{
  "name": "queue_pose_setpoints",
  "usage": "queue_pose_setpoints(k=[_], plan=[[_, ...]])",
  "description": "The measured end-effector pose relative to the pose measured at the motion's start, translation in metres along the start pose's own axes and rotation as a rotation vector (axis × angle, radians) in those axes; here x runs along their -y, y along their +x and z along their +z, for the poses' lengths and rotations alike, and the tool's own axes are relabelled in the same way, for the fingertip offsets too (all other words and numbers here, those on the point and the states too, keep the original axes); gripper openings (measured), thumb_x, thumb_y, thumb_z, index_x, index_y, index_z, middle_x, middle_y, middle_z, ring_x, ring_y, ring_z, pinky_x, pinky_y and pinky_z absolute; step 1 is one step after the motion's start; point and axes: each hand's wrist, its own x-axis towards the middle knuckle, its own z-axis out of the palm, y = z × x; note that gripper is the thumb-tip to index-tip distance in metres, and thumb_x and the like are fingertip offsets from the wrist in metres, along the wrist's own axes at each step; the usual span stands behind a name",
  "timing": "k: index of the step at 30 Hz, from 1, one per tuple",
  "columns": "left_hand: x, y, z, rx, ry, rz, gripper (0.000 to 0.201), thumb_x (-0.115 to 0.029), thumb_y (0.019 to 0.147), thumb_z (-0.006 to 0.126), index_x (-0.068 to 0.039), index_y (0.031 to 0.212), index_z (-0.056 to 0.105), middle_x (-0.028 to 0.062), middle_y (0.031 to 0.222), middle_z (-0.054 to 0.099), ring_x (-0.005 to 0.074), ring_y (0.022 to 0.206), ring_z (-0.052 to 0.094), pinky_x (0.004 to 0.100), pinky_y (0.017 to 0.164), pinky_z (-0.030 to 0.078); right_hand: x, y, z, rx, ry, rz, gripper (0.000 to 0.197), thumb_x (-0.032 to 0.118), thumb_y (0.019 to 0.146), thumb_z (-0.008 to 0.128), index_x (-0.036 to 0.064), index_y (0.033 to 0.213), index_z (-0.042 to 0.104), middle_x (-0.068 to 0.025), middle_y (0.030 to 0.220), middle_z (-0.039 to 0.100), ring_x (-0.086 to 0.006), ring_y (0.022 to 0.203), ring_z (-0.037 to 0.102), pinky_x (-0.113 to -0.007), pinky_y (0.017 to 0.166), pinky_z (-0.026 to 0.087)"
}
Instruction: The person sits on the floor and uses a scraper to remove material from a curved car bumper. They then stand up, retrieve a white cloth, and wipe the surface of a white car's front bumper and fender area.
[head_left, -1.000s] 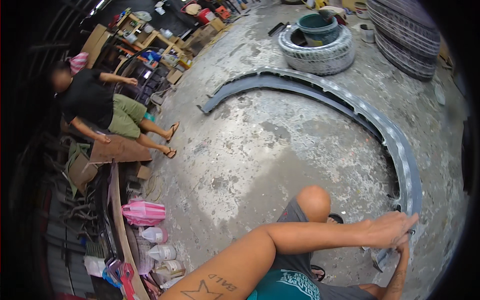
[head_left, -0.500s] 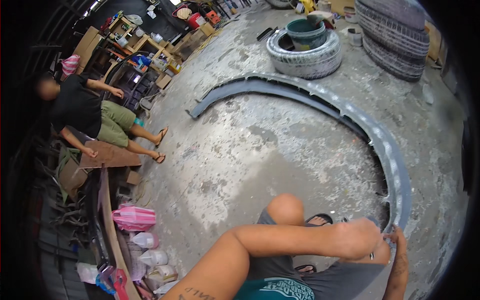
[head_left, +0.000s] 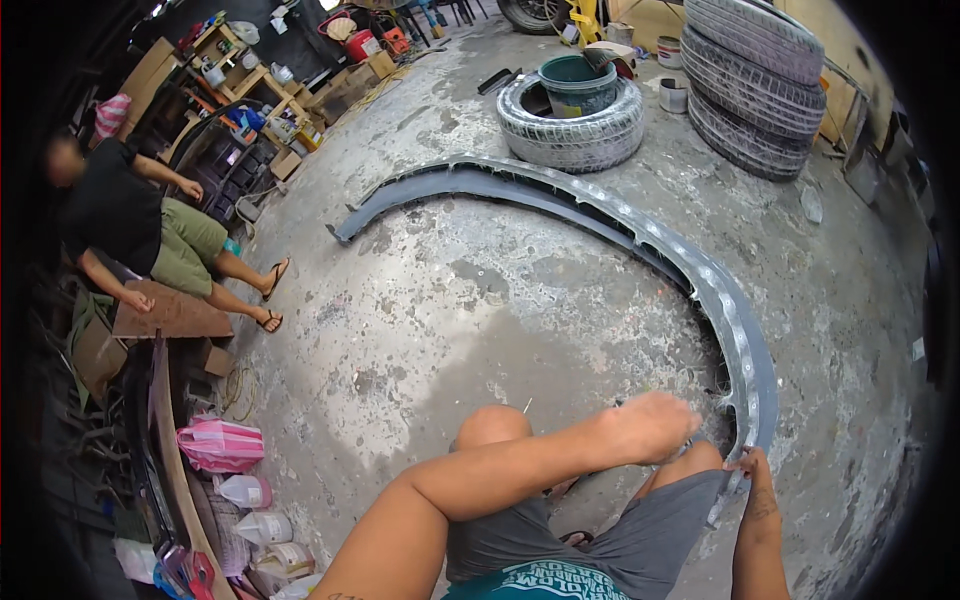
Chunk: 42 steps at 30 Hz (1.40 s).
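Observation:
A long grey car bumper strip [head_left: 755,385] curves across the concrete floor, from the far left round to my right knee. Thin frayed bits stick up along its inner edge. At the near end, my right hand [head_left: 748,462] pinches the strip's edge with closed fingers. My left hand [head_left: 650,427] is raised over my legs with the forearm crossing my lap, left of the strip and apart from it. Its fingers are curled into a fist and blurred. A small dark bit shows beside it, but what it grips is too smeared to name.
Beyond the strip, a green bucket [head_left: 578,86] sits in a whitish tyre [head_left: 570,135]. Stacked tyres [head_left: 752,95] stand at far right. On the left, a seated person [head_left: 115,215] rests beside a brown board [head_left: 175,310]; nearer are a pink striped bag [head_left: 220,445] and several plastic jugs [head_left: 262,528].
My left hand has moved left, away from the strip's near end. The right hand keeps its hold there. The whole view has shifted slightly.

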Motion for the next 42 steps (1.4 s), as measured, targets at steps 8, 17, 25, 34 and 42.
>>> queue_pose_setpoints(k=[8, 17, 25, 34, 42], plan=[[-0.014, 0.016, 0.025, 0.158, -0.005, 0.054, 0.021, -0.011, 0.078, 0.063, 0.004, 0.093, 0.063, 0.0218, 0.075, 0.066, 0.0386, 0.075, 0.068, 0.0462, 0.062, 0.053, 0.005, 0.002, 0.01, -0.003, 0.032, 0.043, 0.122, 0.019, 0.047, 0.098, 0.0102, 0.149, 0.033, -0.0048, 0.064, 0.051, -0.0161, 0.052, 0.045, -0.035, 0.043, 0.034], [-0.034, 0.021, 0.008, 0.128, 0.098, 0.194, 0.02, -0.012, 0.079, 0.063, 0.004, 0.091, 0.064, 0.02, 0.071, 0.065, 0.0366, 0.07, 0.068, 0.0444, 0.06, 0.053, -0.024, 0.036, 0.006, 0.003, 0.064, 0.017, 0.128, 0.018, 0.043, 0.098, 0.0088, 0.15, 0.028, -0.0182, 0.081, 0.065, -0.0263, 0.06, 0.062, -0.042, 0.054, 0.051], [-0.022, 0.017, 0.022, 0.047, 0.04, 0.16, 0.022, -0.009, 0.084, 0.058, 0.01, 0.095, 0.061, 0.02, 0.065, 0.063, 0.0372, 0.067, 0.067, 0.0458, 0.055, 0.051, -0.01, 0.006, 0.006, -0.088, 0.117, -0.056, 0.124, 0.02, 0.038, 0.1, 0.005, 0.145, 0.04, -0.0173, 0.082, 0.068, -0.0217, 0.061, 0.062, -0.039, 0.05, 0.048], [-0.031, 0.017, 0.015, 0.048, 0.053, 0.169, 0.023, -0.01, 0.077, 0.064, 0.008, 0.092, 0.061, 0.0196, 0.065, 0.064, 0.0361, 0.067, 0.068, 0.0448, 0.054, 0.052, -0.014, 0.006, 0.01, -0.1, 0.146, -0.047, 0.123, 0.018, 0.038, 0.099, 0.0057, 0.145, 0.04, -0.0166, 0.081, 0.068, -0.0228, 0.06, 0.061, -0.038, 0.053, 0.049], [-0.036, 0.017, 0.012, 0.082, 0.052, 0.165, 0.022, -0.01, 0.072, 0.068, 0.006, 0.087, 0.062, 0.0192, 0.067, 0.065, 0.0361, 0.068, 0.068, 0.0431, 0.057, 0.053, -0.007, 0.019, 0.01, 0.013, 0.118, 0.086, 0.123, 0.006, 0.048, 0.096, 0.0142, 0.151, 0.03, -0.0076, 0.063, 0.051, -0.0156, 0.046, 0.041, -0.034, 0.041, 0.029]])
